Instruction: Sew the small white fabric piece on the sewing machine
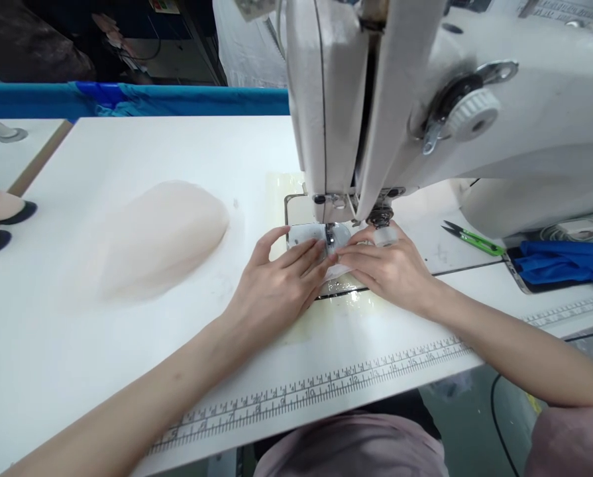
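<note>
A white sewing machine (336, 119) stands over the table, its presser foot (330, 233) down between my hands. My left hand (281, 281) lies palm down left of the foot, fingers stretched toward it and thumb apart. Close to the foot on its right side, my right hand (388, 265) has its fingers bent together on a small piece of thin white fabric (338, 271). Most of that fabric is hidden under the fingertips. The fingertips of both hands nearly meet in front of the needle area.
A pale beige cup-shaped piece (171, 232) rests left of the machine. Beige pieces with black edges (2, 218) reach in from the far left. Green-handled thread snips (475, 240), a phone (522, 271) and blue cloth (567, 262) lie right. A ruler strip (311, 394) runs along the front edge.
</note>
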{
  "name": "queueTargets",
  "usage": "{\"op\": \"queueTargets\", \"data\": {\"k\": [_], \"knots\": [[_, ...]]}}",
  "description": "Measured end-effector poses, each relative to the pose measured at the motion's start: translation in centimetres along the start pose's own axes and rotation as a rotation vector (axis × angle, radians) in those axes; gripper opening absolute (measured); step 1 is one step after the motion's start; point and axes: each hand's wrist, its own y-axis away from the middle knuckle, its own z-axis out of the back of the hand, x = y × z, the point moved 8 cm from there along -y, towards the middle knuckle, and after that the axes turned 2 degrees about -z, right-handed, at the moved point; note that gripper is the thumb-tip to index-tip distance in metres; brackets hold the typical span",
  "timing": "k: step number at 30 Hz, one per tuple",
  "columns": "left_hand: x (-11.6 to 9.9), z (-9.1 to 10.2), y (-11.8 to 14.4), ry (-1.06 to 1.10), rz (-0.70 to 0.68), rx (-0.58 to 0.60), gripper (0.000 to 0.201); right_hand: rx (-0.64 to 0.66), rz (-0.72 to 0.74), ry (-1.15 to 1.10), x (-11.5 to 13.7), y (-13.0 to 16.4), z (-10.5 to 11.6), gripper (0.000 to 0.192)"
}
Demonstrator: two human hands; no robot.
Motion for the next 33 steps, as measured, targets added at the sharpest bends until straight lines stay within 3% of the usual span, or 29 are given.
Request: {"op": "queueTargets", "data": {"k": [4, 10, 14, 19, 22, 29, 33], "knots": [[0.5, -0.3, -0.4, -0.006, 0.018, 0.013, 0.026, 0.021, -0.047, 0.064, -0.7, -0.2, -0.6, 0.023], [-0.1, 1.1, -0.1, -0.132, 0.081, -0.075, 0.023, -0.024, -0.011, 0.061, -0.1, 0.1, -0.3, 0.019], [1.0, 1.2, 0.0, 0.158, 0.237, 0.069, 0.022, -0.009, -0.024, -0.003, 0.3, 0.0, 0.4, 0.023], [3.4, 0.1, -1.1, 0.512, 0.402, 0.217, 0.022, 0.203, -0.249, -0.124, -1.6, -0.7, 0.0, 0.023], [4.0, -0.8, -1.8, 0.615, 0.395, 0.253, 0.022, 0.242, -0.305, -0.105, -2.3, -0.9, -0.1, 0.028], [4.3, -1.6, -2.1, 0.784, 0.365, 0.209, 0.03, 0.069, -0.255, -0.026, -2.4, -0.8, 0.3, 0.033], [3.3, -1.3, -1.7, 0.684, 0.265, 0.149, 0.034, 0.017, -0.155, -0.059, -1.4, -0.6, 0.7, 0.028]]}}
